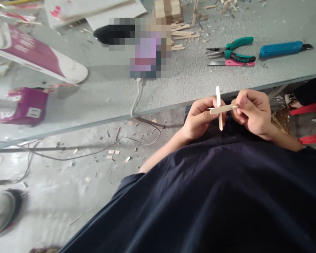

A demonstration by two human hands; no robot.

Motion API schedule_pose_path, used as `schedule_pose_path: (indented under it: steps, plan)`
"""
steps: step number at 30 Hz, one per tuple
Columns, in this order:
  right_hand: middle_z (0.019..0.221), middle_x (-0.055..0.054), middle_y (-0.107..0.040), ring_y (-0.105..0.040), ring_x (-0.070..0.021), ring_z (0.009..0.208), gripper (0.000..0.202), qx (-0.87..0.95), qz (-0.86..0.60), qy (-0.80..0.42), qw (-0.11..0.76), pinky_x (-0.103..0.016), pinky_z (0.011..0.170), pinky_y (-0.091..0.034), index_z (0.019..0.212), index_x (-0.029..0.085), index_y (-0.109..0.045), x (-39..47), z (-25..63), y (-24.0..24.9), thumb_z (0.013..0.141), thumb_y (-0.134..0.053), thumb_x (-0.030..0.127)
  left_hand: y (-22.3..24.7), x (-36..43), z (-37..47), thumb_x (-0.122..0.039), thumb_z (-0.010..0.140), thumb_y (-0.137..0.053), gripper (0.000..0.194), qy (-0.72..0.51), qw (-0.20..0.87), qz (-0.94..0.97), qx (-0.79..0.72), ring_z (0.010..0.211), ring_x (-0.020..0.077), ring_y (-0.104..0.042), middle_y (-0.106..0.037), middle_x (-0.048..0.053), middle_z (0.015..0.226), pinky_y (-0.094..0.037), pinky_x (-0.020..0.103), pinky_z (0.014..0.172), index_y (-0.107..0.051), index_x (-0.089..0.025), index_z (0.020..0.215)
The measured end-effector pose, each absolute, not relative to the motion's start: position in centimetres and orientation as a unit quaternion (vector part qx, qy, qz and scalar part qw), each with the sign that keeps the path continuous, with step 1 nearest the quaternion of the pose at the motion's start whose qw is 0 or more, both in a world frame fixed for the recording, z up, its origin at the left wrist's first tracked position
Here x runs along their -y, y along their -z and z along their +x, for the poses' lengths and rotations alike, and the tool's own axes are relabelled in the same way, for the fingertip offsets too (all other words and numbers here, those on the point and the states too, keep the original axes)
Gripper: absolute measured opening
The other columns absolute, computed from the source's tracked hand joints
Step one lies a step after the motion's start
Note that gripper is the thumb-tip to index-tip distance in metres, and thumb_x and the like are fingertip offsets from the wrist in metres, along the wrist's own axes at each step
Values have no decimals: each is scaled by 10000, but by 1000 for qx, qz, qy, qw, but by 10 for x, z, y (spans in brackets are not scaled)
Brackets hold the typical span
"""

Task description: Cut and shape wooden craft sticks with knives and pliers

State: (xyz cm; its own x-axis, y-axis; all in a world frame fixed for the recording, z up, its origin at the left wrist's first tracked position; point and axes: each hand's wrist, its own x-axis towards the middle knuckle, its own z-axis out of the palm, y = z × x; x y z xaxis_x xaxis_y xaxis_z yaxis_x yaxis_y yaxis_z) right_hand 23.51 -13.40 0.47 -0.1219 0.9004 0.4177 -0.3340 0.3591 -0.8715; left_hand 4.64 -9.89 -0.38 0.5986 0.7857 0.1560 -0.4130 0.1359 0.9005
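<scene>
Both of my hands meet just off the table's near edge, above my dark shirt. Between them are wooden craft sticks [221,109] crossed over each other, one upright and one lying roughly level. My left hand [201,117] is closed, its thumb and fingers pinching the crossed sticks from the left. My right hand [254,110] is closed too, with thumb and fingertips pinching the right end of the level stick. How the sticks join is partly hidden by my fingers.
On the grey table [105,93] lie green-handled pliers [231,51], a pink-handled blade [238,63], a blue utility knife [281,50], loose craft sticks [183,34], a white-and-purple bottle [39,52] and a purple tape dispenser [25,105]. A cable [137,100] hangs over the edge. Scraps litter the floor.
</scene>
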Motion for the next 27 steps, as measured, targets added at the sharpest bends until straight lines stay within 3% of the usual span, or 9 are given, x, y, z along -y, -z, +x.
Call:
schedule_pose_path:
  steps: [6,16,22,27]
  plan:
    - [499,86,-490,-379,-78,391,642,552,-279,-534,576,-279,427,-315,701,251,-558,136,228,-12,1020,-881,705,-1,101,46,-869,839,-938,672,-394,733,520,-192,576,185,-675,-711,33,751,-613,376,558,-684,-249,788]
    - [570,44,-522,-460,-98,518,701,588,-325,-483,561,-301,576,-494,661,226,-618,145,223,-19,961,-902,792,9,105,46,-861,836,-964,700,-403,723,521,-208,609,168,-652,-671,18,772,-580,353,556,-621,-253,787]
    - [565,38,-485,-379,-102,544,735,614,-360,-445,543,-320,543,-361,636,226,-627,143,227,-19,970,-862,837,11,109,44,-830,821,-1005,672,-411,724,502,-237,536,112,-507,-577,-22,690,-476,314,528,-657,-255,812]
    - [568,40,-432,-381,-123,588,755,629,-391,-435,512,-345,577,-332,641,235,-631,142,231,-20,948,-839,893,14,109,41,-803,778,-1057,657,-418,717,491,-265,639,159,-638,-649,6,750,-509,329,588,-704,-249,806]
